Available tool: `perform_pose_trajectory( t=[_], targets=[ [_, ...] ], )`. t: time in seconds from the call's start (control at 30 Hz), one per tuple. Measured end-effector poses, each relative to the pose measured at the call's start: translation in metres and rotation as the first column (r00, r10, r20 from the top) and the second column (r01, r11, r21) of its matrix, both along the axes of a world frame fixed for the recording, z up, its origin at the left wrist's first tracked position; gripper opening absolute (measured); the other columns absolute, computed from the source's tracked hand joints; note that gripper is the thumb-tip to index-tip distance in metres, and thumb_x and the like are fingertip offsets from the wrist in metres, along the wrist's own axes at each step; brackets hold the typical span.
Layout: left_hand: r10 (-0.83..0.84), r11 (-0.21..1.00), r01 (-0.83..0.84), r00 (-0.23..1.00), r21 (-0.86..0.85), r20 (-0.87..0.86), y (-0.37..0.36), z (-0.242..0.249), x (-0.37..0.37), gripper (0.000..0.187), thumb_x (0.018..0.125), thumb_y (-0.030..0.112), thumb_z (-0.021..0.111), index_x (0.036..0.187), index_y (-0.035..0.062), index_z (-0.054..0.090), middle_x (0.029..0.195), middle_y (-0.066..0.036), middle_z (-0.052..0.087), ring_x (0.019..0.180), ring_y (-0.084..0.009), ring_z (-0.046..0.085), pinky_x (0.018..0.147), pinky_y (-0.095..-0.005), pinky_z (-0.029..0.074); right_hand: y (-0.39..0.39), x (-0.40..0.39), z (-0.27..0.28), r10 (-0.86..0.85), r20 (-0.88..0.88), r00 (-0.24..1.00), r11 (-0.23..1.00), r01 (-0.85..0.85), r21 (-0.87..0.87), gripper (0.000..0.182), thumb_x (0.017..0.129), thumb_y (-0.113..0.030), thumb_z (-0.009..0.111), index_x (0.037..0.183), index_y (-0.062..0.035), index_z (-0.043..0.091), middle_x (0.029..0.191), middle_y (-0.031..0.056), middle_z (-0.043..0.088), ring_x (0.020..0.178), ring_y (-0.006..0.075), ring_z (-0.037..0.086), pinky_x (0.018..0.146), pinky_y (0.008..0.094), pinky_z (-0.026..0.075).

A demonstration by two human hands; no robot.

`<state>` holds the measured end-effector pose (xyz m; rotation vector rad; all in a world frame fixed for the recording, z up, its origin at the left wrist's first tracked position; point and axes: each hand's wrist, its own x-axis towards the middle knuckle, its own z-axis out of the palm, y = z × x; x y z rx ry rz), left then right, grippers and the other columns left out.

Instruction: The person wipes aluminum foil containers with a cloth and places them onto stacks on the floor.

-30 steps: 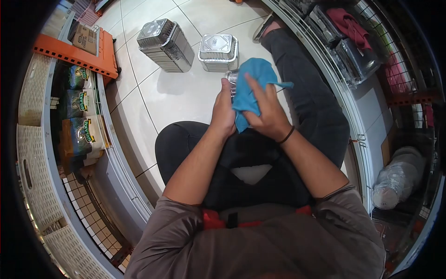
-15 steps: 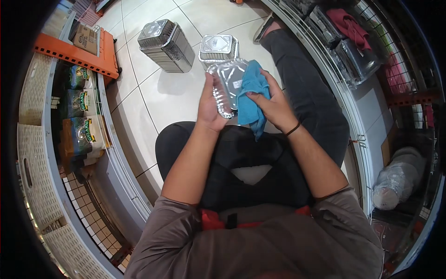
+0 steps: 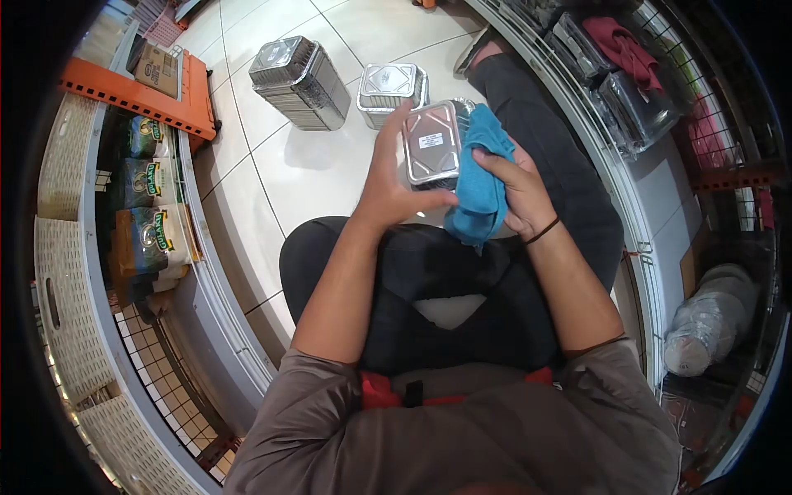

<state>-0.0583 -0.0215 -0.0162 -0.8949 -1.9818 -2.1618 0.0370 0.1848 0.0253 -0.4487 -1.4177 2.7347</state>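
A foil container (image 3: 432,147) is held up in front of me, its flat base with a small white label turned toward me. My left hand (image 3: 394,183) is around its left side and lower edge, fingers along the side and thumb stretched toward the cloth. A folded blue cloth (image 3: 481,186) lies against the container's right side. My right hand (image 3: 520,188) grips this cloth, thumb on top, pressing it to the container. Beyond them, a short stack of foil containers (image 3: 388,82) stands upside down on the floor, beside a taller stack (image 3: 301,87).
White floor tiles (image 3: 247,165) lie between two shelf rows. Packs of sugar (image 3: 148,181) and woven plastic baskets (image 3: 66,305) line the left shelf. At right, a shelf holds plastic-wrapped goods (image 3: 631,111), with a wrapped roll (image 3: 701,330) lower down. My bent legs (image 3: 561,165) frame the workspace.
The foil container has turned so its base and label face me more squarely, and has shifted slightly right. My left thumb has come in front of its lower edge; the cloth has moved right.
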Motion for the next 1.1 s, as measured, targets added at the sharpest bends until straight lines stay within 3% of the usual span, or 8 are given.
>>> perform_pose_trajectory(
  t=[0.13,0.23,0.53,0.6,0.67,0.77,0.97,1.1],
  targets=[
    [-0.033,0.971,0.001,0.991,-0.241,-0.126,-0.011,0.019,0.005,0.115,0.058,0.033,0.105,0.154,0.0047,0.048,0.153,-0.019,0.052,0.134,-0.0366,0.057,0.118,-0.0466,0.043,0.003,0.002,0.001,0.045,-0.010,0.999,0.998,-0.046,-0.052,0.052,0.094,0.000,0.075,0.144,0.0010,0.060,0.120,0.0115,0.074,0.097,0.0177,0.072,0.089,0.0281,0.059],
    [0.041,0.980,-0.064,0.991,-0.189,-0.124,-0.033,0.019,-0.009,0.116,0.057,0.036,0.106,0.153,0.0047,0.048,0.149,-0.018,0.054,0.133,-0.0367,0.058,0.117,-0.0462,0.044,0.001,0.005,0.003,-0.002,-0.048,0.999,0.972,0.014,0.235,0.050,0.094,-0.001,0.074,0.142,0.0009,0.061,0.118,0.0112,0.074,0.096,0.0169,0.071,0.087,0.0275,0.059],
    [0.557,0.812,-0.539,0.831,-0.222,0.018,-0.100,0.113,-0.182,0.102,0.072,0.061,0.094,0.148,0.0041,0.058,0.137,-0.025,0.060,0.123,-0.0360,0.061,0.112,-0.0490,0.043,-0.001,0.011,-0.001,0.064,-0.111,0.992,0.806,0.014,0.591,0.054,0.089,-0.001,0.073,0.141,0.0008,0.061,0.117,0.0104,0.073,0.097,0.0175,0.069,0.090,0.0285,0.056],
    [0.735,0.315,-0.804,0.543,-0.505,-0.406,-0.108,0.114,-0.222,0.107,0.070,0.070,0.089,0.149,0.0051,0.060,0.140,-0.025,0.058,0.127,-0.0388,0.057,0.116,-0.0560,0.034,-0.003,0.012,-0.003,0.108,-0.132,0.985,0.795,-0.006,0.606,0.056,0.087,0.000,0.073,0.141,0.0008,0.060,0.117,0.0103,0.073,0.098,0.0181,0.068,0.092,0.0291,0.056],
    [0.658,0.361,-0.561,0.719,-0.745,-0.223,-0.115,0.105,-0.242,0.113,0.069,0.076,0.085,0.153,0.0055,0.056,0.146,-0.025,0.054,0.138,-0.0422,0.048,0.120,-0.0620,0.025,-0.005,0.014,-0.001,0.116,-0.139,0.983,0.797,-0.008,0.604,0.056,0.087,0.000,0.073,0.142,0.0009,0.060,0.117,0.0104,0.073,0.099,0.0184,0.068,0.092,0.0293,0.055],
    [0.677,0.283,-0.490,0.711,-0.825,-0.190,-0.113,0.050,-0.238,0.112,0.069,0.072,0.088,0.153,0.0062,0.055,0.150,-0.024,0.050,0.140,-0.0426,0.046,0.119,-0.0599,0.026,-0.007,0.014,0.003,0.145,-0.150,0.978,0.798,-0.026,0.603,0.058,0.086,0.001,0.073,0.142,0.0013,0.060,0.118,0.0107,0.072,0.100,0.0192,0.068,0.093,0.0300,0.055],
    [0.738,0.305,-0.619,0.634,-0.724,-0.231,-0.111,0.035,-0.219,0.108,0.072,0.069,0.089,0.152,0.0058,0.055,0.153,-0.025,0.050,0.144,-0.0456,0.044,0.122,-0.0642,0.022,-0.008,0.017,0.005,0.180,-0.218,0.959,0.784,-0.006,0.620,0.058,0.089,-0.001,0.073,0.145,0.0007,0.058,0.119,0.0095,0.071,0.098,0.0168,0.067,0.092,0.0286,0.055],
    [0.508,0.327,-0.925,0.343,-0.192,-0.790,-0.074,0.013,-0.185,0.106,0.074,0.069,0.088,0.151,0.0041,0.054,0.158,-0.026,0.045,0.147,-0.0485,0.042,0.126,-0.0658,0.016,-0.008,0.016,0.004,0.185,-0.241,0.953,0.798,-0.002,0.603,0.058,0.089,-0.002,0.074,0.144,0.0008,0.058,0.118,0.0091,0.071,0.096,0.0162,0.067,0.090,0.0279,0.055]
  ],
)
